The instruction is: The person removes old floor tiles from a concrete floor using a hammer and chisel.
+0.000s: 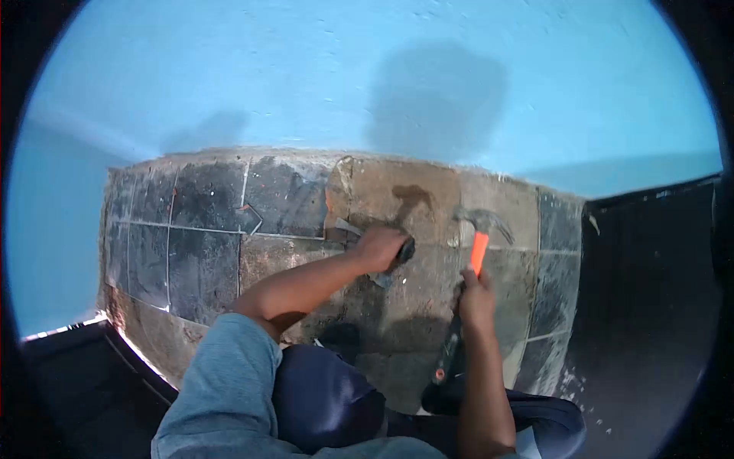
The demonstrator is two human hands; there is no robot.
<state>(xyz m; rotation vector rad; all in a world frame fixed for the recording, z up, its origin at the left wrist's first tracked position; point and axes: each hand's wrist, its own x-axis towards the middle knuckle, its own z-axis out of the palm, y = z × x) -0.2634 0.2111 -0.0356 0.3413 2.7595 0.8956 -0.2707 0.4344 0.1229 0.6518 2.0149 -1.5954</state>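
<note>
My left hand [380, 249] is closed around a chisel with a black handle [406, 250]. Its flat pale blade [348, 227] points left, towards the right edge of a dark tile [287, 200]. In my right hand [478, 302] is a claw hammer [480, 249] with an orange and black handle, gripped partway along it. The metal head is raised to the right of the chisel, apart from it. My fingers hide much of the chisel's handle.
Dark tiles [202, 260] cover the left of the surface, with more tiles [558, 264] on the right. Between them lies bare brownish mortar [428, 279]. A broken chip [251, 219] rests on the left tiles. Behind rises a blue wall [306, 84]; a black panel [650, 283] stands right.
</note>
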